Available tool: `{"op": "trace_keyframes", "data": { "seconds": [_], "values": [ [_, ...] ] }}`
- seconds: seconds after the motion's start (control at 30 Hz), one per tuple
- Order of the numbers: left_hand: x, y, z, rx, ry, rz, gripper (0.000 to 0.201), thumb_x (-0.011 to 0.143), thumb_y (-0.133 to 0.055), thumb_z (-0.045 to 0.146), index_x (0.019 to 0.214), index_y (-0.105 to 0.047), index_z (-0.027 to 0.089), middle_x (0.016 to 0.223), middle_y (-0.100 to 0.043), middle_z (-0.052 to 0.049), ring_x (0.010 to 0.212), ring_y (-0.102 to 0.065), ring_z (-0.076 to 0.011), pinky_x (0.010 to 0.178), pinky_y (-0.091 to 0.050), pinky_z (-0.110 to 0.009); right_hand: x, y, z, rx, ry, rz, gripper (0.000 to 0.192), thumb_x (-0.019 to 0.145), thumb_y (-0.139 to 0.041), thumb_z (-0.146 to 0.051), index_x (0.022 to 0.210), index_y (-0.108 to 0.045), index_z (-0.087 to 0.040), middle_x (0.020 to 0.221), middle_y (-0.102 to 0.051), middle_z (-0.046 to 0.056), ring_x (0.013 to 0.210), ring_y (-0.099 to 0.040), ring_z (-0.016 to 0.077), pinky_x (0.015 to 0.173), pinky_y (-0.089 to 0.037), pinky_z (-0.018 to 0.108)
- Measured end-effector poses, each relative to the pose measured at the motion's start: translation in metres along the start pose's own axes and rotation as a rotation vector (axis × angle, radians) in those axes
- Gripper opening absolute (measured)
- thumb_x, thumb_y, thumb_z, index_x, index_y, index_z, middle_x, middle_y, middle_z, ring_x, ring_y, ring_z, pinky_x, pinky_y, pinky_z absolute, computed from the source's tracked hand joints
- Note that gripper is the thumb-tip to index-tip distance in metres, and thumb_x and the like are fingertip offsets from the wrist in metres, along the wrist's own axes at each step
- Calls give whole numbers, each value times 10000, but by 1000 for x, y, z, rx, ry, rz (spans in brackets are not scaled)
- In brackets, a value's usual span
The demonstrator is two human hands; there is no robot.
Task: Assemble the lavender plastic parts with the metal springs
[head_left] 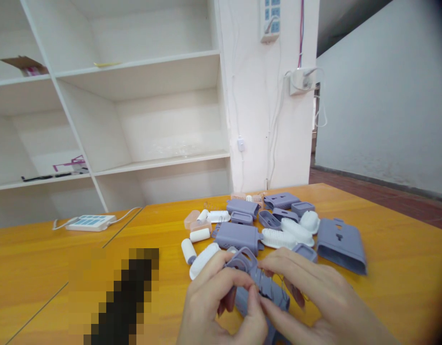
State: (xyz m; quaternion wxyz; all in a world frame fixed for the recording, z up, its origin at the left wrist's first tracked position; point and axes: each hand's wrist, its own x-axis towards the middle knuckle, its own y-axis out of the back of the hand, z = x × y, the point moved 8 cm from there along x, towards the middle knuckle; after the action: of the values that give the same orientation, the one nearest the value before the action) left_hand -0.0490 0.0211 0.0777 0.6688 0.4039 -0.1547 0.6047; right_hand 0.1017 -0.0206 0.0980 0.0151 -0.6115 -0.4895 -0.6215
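Observation:
My left hand and my right hand come together at the lower middle of the view. Both are closed, with fingertips pinching at a grey-purple plastic part between them. Thin dark metal wires show along this part, near my right fingers. My left fingers partly cover its looped upper end, and the exact spot of the pinch is hidden. Just beyond lie a grey-purple plastic casing, a white bristled brush-like piece and a small white roller.
More grey-purple casings, white oval pieces and pale pink pieces are scattered over the wooden table. A power strip lies at the left. White shelves stand behind. A dark pixelated shape covers the lower left.

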Motion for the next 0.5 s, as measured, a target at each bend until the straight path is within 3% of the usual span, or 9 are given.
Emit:
{"op": "trace_keyframes", "data": {
  "seconds": [0.13, 0.23, 0.33, 0.4, 0.5],
  "values": [
    [4, 2, 5, -13, 14, 32, 123, 843, -604, 153, 756, -662, 217, 784, -561, 36, 535, -436, -55, 491, -310, -201, -2, 4, 3, 35, 38, 67, 397, 856, -798, -204, 1207, -645, -308, 1102, -822, -28, 949, -811, 172, 858, -635, 167],
    [6, 3, 5, -22, 44, 11, 138, 856, -617, 161, 737, -674, 200, 741, -515, 40, 533, -447, -52, 499, -321, -195, -1, 8, 5, 82, 21, 112, 396, 834, -833, -200, 1183, -683, -313, 1096, -829, -45, 945, -810, 143, 876, -622, 130],
    [4, 0, 1, -72, 58, -16, 139, 914, -621, 211, 797, -696, 212, 815, -596, 5, 615, -520, -72, 524, -342, -187, 3, 10, 3, 89, 13, 131, 331, 848, -788, -193, 1153, -719, -300, 1066, -839, -16, 909, -818, 170, 834, -649, 167],
    [1, -5, -6, -151, 93, -23, 173, 996, -577, 274, 911, -727, 253, 880, -671, -13, 678, -565, -87, 562, -382, -178, 7, 11, 3, 72, -38, 138, 249, 867, -768, -258, 1114, -760, -291, 1012, -841, 24, 885, -820, 223, 781, -680, 234],
    [-6, -15, -25, -289, 205, -28, 308, 1077, -480, 398, 1315, -660, 324, 794, -695, -3, 579, -542, -92, 554, -454, -174, 16, 11, 3, 53, -121, 167, 230, 874, -761, -420, 1058, -803, -288, 919, -825, 64, 863, -810, 277, 695, -693, 294]
  ]
}}
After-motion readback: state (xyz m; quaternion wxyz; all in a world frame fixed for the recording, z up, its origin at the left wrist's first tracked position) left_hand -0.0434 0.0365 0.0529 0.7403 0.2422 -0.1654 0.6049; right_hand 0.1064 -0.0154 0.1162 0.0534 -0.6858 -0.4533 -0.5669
